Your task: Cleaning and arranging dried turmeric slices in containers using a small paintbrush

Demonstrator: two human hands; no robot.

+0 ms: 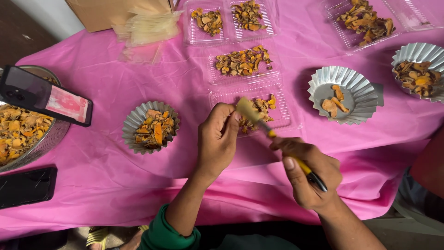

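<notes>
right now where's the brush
In the head view the brush is just right of centre, held by the right hand, its bristles up against the left hand over the nearest clear plastic tray.

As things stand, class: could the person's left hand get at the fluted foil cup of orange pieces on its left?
Probably yes. The left hand hovers just right of the foil cup, with only bare pink cloth between, though its fingers pinch something small.

On the table (115,185), a foil cup (151,127) sits at nine o'clock of the left hand (216,139); a clear tray (252,104) at twelve; another foil cup (344,94) at two; the right hand's (307,173) brush (273,136) points to eleven.
</notes>
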